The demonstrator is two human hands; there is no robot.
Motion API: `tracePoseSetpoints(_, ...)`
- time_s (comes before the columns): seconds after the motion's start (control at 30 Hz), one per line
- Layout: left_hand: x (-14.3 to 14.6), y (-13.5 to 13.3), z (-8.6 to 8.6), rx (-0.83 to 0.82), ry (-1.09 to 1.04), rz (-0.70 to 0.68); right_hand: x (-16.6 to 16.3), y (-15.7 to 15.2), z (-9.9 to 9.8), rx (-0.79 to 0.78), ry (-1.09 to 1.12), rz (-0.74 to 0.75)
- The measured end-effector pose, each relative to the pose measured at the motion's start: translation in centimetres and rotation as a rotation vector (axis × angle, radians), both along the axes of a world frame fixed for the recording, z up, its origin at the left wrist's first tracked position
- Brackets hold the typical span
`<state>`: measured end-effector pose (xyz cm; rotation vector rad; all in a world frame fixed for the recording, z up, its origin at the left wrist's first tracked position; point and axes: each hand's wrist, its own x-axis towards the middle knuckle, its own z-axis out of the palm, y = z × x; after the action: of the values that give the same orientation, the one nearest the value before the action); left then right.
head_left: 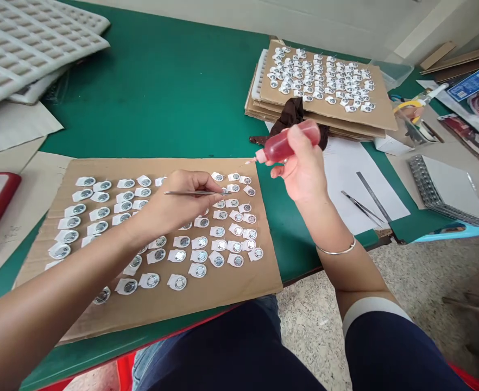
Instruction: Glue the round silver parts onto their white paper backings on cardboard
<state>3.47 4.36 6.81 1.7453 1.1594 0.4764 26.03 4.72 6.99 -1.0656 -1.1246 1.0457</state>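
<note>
My left hand (178,198) is closed on thin metal tweezers (194,193), their tips pointing right over a cardboard sheet (223,293). The sheet carries several rows of small white pieces with round metal centres (217,232). My right hand (302,168) grips a small squeeze bottle of red liquid (286,142). The bottle's nozzle points left, toward the top right corner of the sheet. A thin silver bangle (337,251) sits on my right wrist.
A second stack of cardboard (325,111) with several more pieces lies at the back right, a dark cloth (290,117) beside it. White moulded trays (31,43) sit at the back left. Spare tweezers (359,206) and a metal ruler (372,195) rest on white paper. The green table's edge (300,266) is close.
</note>
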Motion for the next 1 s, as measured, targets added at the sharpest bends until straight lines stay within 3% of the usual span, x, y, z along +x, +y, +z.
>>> tracePoseSetpoints(0.3, 0.7, -2.0, -2.5, 0.204, 0.033, -0.139, -1.0, 0.7, -4.0, -0.028, 0.032, -0.13)
tracePoseSetpoints(0.8, 1.1, -1.7, -3.2, 0.212, 0.096, -0.11, -1.0, 0.2, -3.8, 0.11, -0.168, -0.131)
tracePoseSetpoints(1.0, 1.2, -1.5, -3.0, 0.338, 0.061, -0.234, -1.1, 0.0, -3.9, 0.089, -0.175, -0.155)
